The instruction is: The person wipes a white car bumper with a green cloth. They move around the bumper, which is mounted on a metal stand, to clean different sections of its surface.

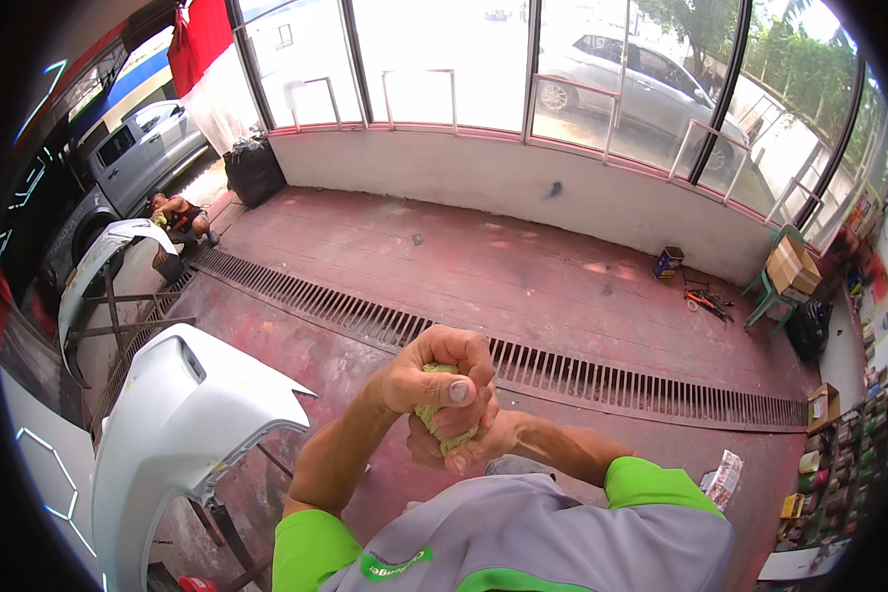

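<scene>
In front of my chest, both hands are wrapped round a bunched yellow-green cloth (428, 414). My left hand (434, 367) is closed on its upper part, thumb across the front. Below it, my right hand (454, 439) grips the lower part, with the knuckles pressed against the left hand. Most of the cloth is hidden by my fingers. A white car bumper (183, 395) is propped on a metal stand at my left, apart from my hands.
A floor drain grate (602, 375) crosses the red floor. Far left, a person (178, 213) crouches by another white panel (99, 252). At right stand a green chair with a cardboard box (792, 268), tools (708, 301) and a shelf of cans (849, 469).
</scene>
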`<move>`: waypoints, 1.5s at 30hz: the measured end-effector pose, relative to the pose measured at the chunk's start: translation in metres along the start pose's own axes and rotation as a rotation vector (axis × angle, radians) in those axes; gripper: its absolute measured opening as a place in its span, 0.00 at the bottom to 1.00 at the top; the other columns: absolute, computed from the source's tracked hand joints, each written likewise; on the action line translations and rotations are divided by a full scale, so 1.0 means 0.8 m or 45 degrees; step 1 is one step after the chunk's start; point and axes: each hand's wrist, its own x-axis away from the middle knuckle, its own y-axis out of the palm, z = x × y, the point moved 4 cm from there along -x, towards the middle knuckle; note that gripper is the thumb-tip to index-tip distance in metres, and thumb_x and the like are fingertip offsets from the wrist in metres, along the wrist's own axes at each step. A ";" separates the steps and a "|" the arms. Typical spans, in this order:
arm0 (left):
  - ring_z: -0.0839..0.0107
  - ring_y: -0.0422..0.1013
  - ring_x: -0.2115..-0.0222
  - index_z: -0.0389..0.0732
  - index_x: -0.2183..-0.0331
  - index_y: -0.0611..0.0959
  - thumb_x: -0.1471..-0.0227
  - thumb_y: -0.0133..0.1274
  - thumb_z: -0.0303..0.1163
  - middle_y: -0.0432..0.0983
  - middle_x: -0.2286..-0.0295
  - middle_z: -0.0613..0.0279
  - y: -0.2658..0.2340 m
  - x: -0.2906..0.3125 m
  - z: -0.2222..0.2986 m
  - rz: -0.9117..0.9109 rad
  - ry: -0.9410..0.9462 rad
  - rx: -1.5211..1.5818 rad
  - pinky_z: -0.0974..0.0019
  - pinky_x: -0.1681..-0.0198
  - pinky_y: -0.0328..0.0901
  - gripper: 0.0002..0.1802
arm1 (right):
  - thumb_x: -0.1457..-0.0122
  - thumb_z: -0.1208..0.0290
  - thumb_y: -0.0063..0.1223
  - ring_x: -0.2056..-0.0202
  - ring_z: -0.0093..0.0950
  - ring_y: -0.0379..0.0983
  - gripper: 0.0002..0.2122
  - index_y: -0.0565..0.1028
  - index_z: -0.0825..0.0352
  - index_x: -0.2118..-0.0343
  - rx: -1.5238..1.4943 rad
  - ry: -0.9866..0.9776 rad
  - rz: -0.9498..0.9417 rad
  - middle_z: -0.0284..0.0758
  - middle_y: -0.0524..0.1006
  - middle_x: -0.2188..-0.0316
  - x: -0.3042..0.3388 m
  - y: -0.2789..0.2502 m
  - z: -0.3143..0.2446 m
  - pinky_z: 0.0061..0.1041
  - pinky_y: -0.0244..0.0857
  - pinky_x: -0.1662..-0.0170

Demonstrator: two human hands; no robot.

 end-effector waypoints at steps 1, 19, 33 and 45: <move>0.77 0.68 0.84 0.36 0.64 0.76 0.37 0.55 0.30 0.70 0.85 0.67 -0.031 -0.015 -0.010 0.078 -0.050 -0.029 0.62 0.71 0.71 0.08 | 0.47 0.59 0.70 0.69 0.19 0.67 0.19 0.72 0.63 0.63 0.031 0.041 0.050 0.28 0.71 0.69 0.006 -0.029 -0.021 0.23 0.60 0.67; 0.41 0.79 0.69 0.44 0.54 0.75 0.38 0.50 0.35 0.81 0.73 0.42 -0.413 -0.198 -0.177 1.440 -0.063 -1.671 0.45 0.66 0.72 0.11 | 0.40 0.61 0.58 0.79 0.25 0.63 0.10 0.74 0.62 0.63 1.285 0.091 1.040 0.26 0.67 0.79 0.039 -0.537 -0.018 0.28 0.55 0.76; 0.39 0.77 0.61 0.51 0.53 0.72 0.36 0.43 0.41 0.82 0.65 0.45 -0.496 -0.165 -0.230 2.420 -0.231 -1.155 0.40 0.58 0.71 0.12 | 0.45 0.55 0.62 0.64 0.47 0.79 0.24 0.75 0.67 0.51 1.756 0.636 0.808 0.45 0.81 0.69 0.031 -0.607 0.003 0.45 0.70 0.59; 0.56 0.78 0.60 0.32 0.62 0.79 0.46 0.60 0.48 0.81 0.62 0.45 -0.496 0.036 -0.229 2.809 0.203 -0.141 0.54 0.56 0.71 0.26 | 0.42 0.53 0.63 0.56 0.47 0.79 0.32 0.69 0.68 0.40 1.591 0.091 0.545 0.51 0.81 0.60 -0.043 -0.451 0.024 0.42 0.71 0.53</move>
